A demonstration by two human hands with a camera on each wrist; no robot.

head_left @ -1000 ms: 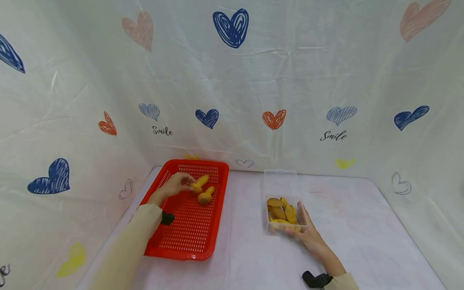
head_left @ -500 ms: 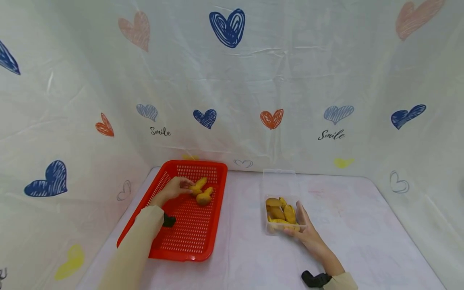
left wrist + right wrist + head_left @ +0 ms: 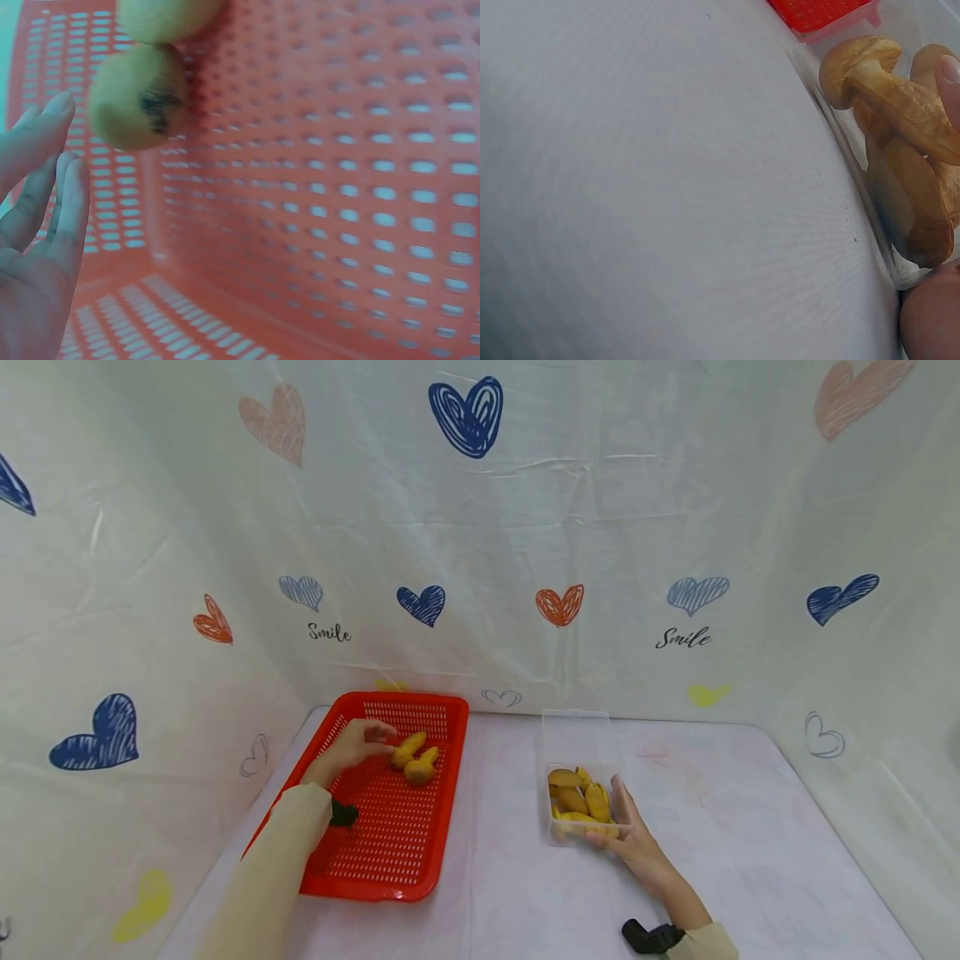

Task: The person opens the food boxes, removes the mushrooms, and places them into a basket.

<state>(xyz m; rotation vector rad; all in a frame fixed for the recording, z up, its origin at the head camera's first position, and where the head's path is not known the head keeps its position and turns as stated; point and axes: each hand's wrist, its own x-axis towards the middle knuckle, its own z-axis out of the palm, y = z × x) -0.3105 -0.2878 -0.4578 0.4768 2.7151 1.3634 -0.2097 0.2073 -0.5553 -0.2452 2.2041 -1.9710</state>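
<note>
Two yellow-brown mushrooms, one farther (image 3: 411, 745) and one nearer (image 3: 422, 768), lie side by side in a red plastic basket (image 3: 375, 872). Just left of them is my left hand (image 3: 354, 748), its fingers apart and nothing between them. The left wrist view shows a gap between that hand (image 3: 41, 210) and a mushroom (image 3: 135, 97) with a dark mark. My right hand (image 3: 637, 852) grips the near right corner of a clear plastic box (image 3: 561, 841). Several mushrooms (image 3: 573, 797) fill this box, one seen closely as a stemmed mushroom (image 3: 892, 97) in the right wrist view.
The clear lid (image 3: 577, 733) of the box stands open at its far side. A pale table (image 3: 510, 893) carries both containers, the basket on the left. Behind it hangs a white curtain (image 3: 480, 535) printed with hearts. Black straps (image 3: 651, 937) sit at the wrists.
My left hand has come away from the farther mushroom, drawing slightly left. That mushroom now rests lower against its neighbour. The right hand has stayed on the box.
</note>
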